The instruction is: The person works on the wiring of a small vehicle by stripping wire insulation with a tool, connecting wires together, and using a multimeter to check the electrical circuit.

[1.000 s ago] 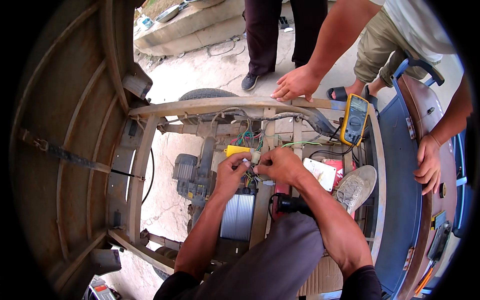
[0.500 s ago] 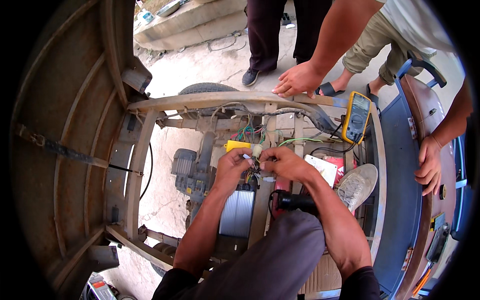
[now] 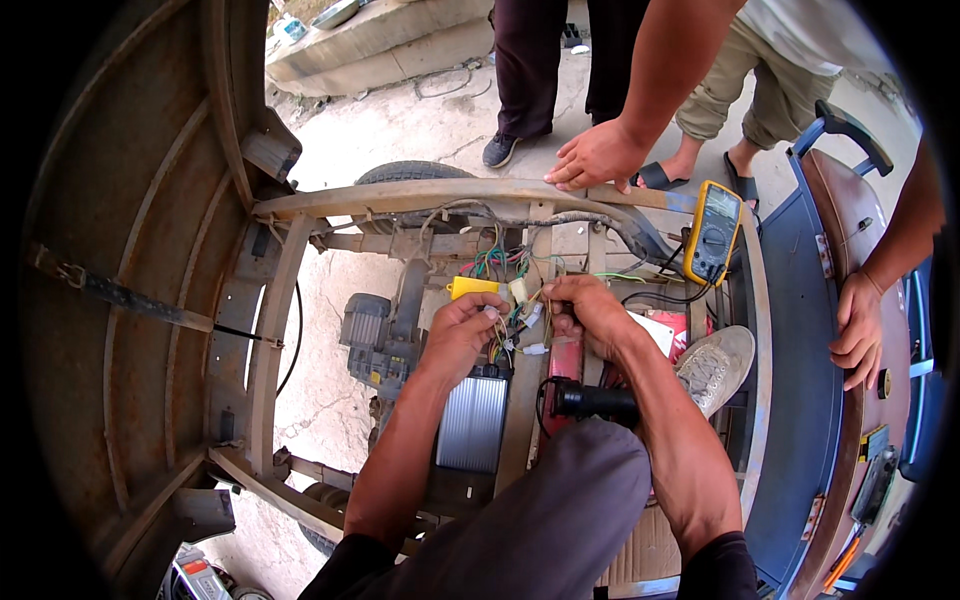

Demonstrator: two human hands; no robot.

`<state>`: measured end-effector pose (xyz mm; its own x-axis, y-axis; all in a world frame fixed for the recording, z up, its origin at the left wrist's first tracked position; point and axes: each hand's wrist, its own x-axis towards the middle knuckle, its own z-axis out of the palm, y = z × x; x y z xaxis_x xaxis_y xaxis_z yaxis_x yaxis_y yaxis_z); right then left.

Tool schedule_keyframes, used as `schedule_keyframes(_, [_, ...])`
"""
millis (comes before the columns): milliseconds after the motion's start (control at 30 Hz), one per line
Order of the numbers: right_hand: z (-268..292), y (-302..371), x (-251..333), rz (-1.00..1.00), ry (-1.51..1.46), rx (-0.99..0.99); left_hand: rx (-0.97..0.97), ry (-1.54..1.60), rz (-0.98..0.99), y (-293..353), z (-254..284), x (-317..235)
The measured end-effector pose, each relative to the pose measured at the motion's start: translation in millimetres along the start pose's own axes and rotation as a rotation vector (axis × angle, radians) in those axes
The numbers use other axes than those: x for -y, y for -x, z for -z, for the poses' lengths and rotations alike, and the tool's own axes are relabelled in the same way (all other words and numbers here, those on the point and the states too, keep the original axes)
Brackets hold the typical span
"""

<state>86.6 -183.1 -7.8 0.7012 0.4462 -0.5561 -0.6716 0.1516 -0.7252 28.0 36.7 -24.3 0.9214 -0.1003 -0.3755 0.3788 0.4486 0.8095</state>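
Observation:
Over the open frame, my left hand [image 3: 462, 335] is closed in a pinch on a thin wire, just left of the wiring bundle. My right hand [image 3: 592, 312] pinches another thin wire on the bundle's right side. Between them sit a cream plug connector [image 3: 518, 290] and a white connector [image 3: 533, 314]. A second white connector [image 3: 535, 349] lies lower, near coloured wires running into a silver finned controller box [image 3: 472, 424]. Just beyond my left fingertips is a yellow box [image 3: 476, 287]. My fingers partly hide the wire ends.
A yellow multimeter [image 3: 714, 235] leans on the rusty frame [image 3: 400, 195] at right. Another person's hand [image 3: 600, 160] rests on the far rail; a further hand [image 3: 856, 325] lies on the brown seat panel. My shoe [image 3: 717, 370] stands inside the frame beside a black cylinder [image 3: 594, 400].
My hands have drawn apart; the right one moved right and slightly up, away from the connectors. More of the white connectors and wires between the hands now shows.

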Motion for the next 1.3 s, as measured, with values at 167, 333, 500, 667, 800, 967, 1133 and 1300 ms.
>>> schedule_keyframes(167, [1.0, 0.8, 3.8, 0.052, 0.01, -0.059, -0.007, -0.04, -0.023, 0.1, 4.9, -1.1])
schedule_keyframes(333, [-10.2, 9.8, 7.3, 0.055, 0.171, 0.034, -0.166, -0.349, 0.028, -2.9, -21.0, -14.4])
schedule_keyframes(500, [-14.1, 14.7, 6.0, 0.101, 0.379, 0.129, -0.1, -0.593, -0.037, -25.5, -27.0, -11.6])
schedule_keyframes(667, [-10.8, 7.2, -6.1, 0.133, 0.422, 0.135, -0.186, -0.374, 0.14, -21.7, -27.7, -16.8])
schedule_keyframes(800, [-14.7, 6.2, -8.1, 0.145, 0.401, 0.185, -0.162, -0.139, 0.168, -20.6, -21.1, -10.8])
schedule_keyframes(967, [-17.2, 2.0, -12.0, 0.126, 0.437, 0.134, -0.137, -0.066, 0.156, -19.0, -21.2, -10.8])
schedule_keyframes(1133, [-18.9, -1.5, -17.0, 0.157, 0.474, 0.11, -0.185, -0.124, 0.141, -19.4, -23.8, -6.3])
schedule_keyframes(1300, [-15.7, -9.8, -24.8, 0.248, 0.62, 0.071, -0.132, -0.323, 0.126, -25.3, -18.5, -2.8])
